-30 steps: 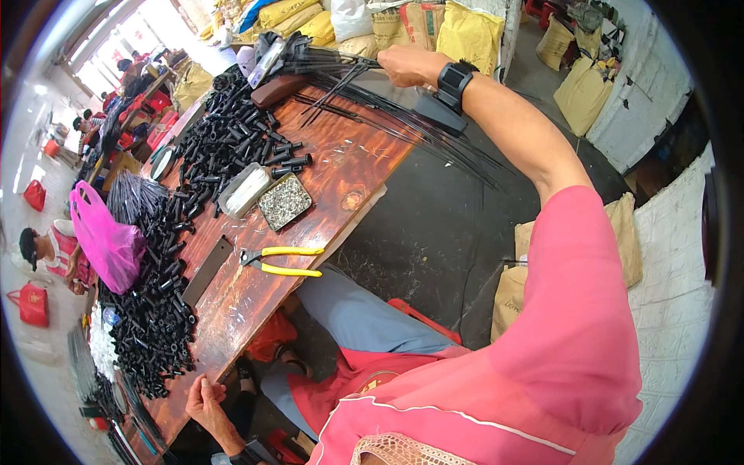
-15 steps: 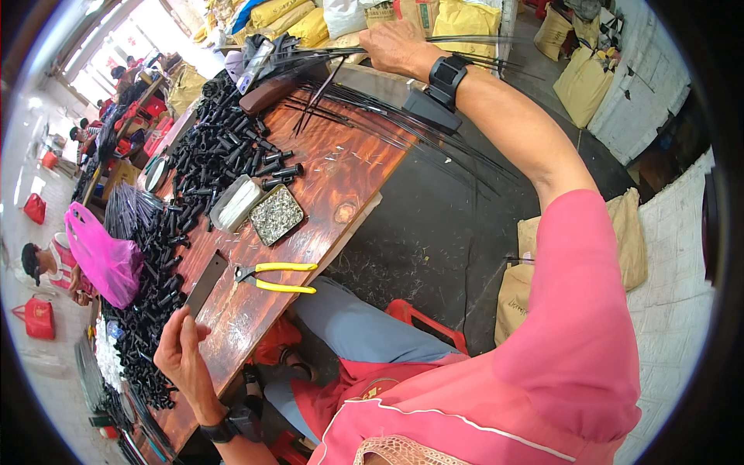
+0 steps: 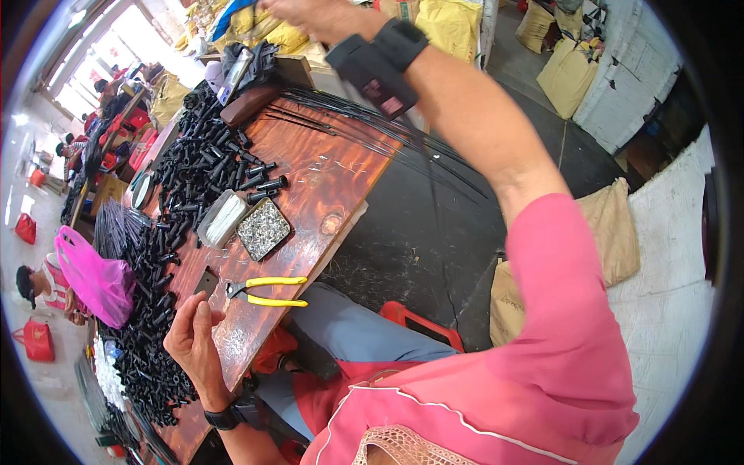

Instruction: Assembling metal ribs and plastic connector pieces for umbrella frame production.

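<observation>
Pink sleeve (image 3: 570,263), right hand (image 3: 322,17) aloft

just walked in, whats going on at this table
A person in pink is at a wooden table, right hand at the view's top edge; whether it grips anything is unclear. The left hand is partly curled, near a flat metal bar. Yellow-handled pliers lie untouched, with a tray of small metallic bits, heaped black tubular parts and thin black rods.

Pink top (image 3: 573,279), white piping (image 3: 387,387), black wristbands (image 3: 225,419), blue-grey trousers (image 3: 364,325).
</observation>
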